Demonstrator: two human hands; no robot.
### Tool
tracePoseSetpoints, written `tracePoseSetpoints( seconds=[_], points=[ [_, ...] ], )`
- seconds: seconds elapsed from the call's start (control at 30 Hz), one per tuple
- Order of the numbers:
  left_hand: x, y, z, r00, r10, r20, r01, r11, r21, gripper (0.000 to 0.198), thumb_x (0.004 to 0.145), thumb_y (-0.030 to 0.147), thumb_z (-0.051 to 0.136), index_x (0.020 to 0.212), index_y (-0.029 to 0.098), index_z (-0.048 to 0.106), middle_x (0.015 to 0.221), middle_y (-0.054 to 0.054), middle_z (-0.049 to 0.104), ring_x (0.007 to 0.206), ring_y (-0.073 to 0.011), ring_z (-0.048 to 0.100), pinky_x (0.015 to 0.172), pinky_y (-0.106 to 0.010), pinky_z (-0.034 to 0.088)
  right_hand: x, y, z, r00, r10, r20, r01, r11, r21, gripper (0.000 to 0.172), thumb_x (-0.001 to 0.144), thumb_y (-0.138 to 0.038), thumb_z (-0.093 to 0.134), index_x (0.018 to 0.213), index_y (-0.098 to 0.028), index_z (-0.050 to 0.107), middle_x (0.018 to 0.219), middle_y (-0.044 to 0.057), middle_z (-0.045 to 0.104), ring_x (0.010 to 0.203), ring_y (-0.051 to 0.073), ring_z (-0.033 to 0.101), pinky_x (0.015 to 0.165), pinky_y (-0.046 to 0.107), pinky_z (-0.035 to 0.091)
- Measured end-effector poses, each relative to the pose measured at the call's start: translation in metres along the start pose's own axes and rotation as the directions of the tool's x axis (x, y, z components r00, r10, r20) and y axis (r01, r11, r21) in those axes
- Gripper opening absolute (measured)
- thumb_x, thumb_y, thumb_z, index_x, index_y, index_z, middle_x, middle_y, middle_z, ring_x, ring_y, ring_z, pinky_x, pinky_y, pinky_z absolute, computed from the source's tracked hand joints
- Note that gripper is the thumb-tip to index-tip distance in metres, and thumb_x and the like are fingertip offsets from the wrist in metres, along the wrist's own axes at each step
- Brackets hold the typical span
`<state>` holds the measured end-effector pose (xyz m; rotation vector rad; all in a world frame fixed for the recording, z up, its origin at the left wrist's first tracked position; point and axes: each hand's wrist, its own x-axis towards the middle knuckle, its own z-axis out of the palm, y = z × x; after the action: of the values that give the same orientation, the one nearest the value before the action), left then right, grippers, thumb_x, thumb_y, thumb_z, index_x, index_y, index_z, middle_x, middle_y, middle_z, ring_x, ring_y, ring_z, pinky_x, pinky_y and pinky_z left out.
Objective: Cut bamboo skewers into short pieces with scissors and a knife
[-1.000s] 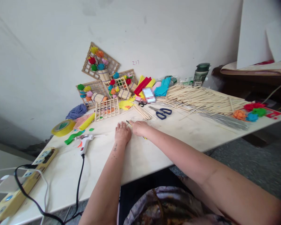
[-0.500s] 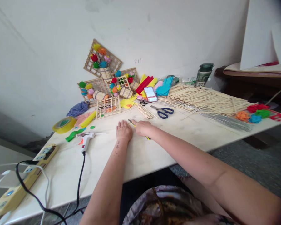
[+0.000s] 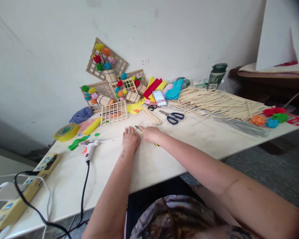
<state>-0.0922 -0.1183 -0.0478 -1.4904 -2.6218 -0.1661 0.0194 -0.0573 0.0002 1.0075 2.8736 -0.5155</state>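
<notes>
My left hand [image 3: 130, 138] lies palm down on the white table [image 3: 164, 156], fingers stretched forward and flat. Right beside it my right hand [image 3: 150, 133] is closed on a thin yellow and black tool [image 3: 139, 128], a pencil or small knife, whose tip pokes out toward the far side and whose tail shows behind the wrist. The two hands almost touch. A small bundle of wooden sticks [image 3: 151, 116] lies just beyond the right hand, and a wooden grid frame [image 3: 114, 114] stands beyond the left hand.
A white glue gun [image 3: 90, 148] with black cord lies left of my hands, near a yellow tape roll [image 3: 67, 131] and a power strip [image 3: 22, 187]. Blue scissors [image 3: 173, 117], a big pile of long sticks [image 3: 219, 104], foam flowers [image 3: 272, 118] and a green bottle [image 3: 217, 75] lie farther back and right.
Both hands stay put on the table; the right hand with the tool shifted only slightly. The view itself drifted a little.
</notes>
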Motion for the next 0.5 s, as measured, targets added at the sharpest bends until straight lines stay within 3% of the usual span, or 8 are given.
tracePoseSetpoints(
  seconds=[0.2, 0.5],
  points=[
    [0.0, 0.001, -0.002, 1.0, -0.014, 0.025, 0.014, 1.0, 0.005, 0.052, 0.085, 0.031, 0.02, 0.131, 0.01, 0.034, 0.14, -0.01, 0.027, 0.129, -0.0241, 0.019, 0.103, -0.039, 0.021, 0.01, -0.008, -0.002, 0.999, 0.004, -0.031, -0.005, 1.0, -0.023, 0.055, 0.081, -0.029, 0.037, 0.135, -0.022, 0.027, 0.124, 0.012, 0.05, 0.109, 0.022, 0.049, 0.084, 0.034, 0.04],
    [-0.001, 0.003, -0.003, 0.998, -0.059, 0.029, 0.059, 0.998, -0.012, 0.052, 0.084, 0.03, 0.021, 0.131, 0.01, 0.035, 0.14, -0.009, 0.028, 0.129, -0.0245, 0.021, 0.104, -0.039, 0.019, -0.009, -0.001, 0.001, 1.0, 0.005, -0.016, -0.006, 0.999, -0.05, 0.059, 0.079, -0.026, 0.041, 0.136, -0.023, 0.025, 0.118, 0.013, 0.054, 0.105, 0.023, 0.052, 0.081, 0.033, 0.041]
  ],
)
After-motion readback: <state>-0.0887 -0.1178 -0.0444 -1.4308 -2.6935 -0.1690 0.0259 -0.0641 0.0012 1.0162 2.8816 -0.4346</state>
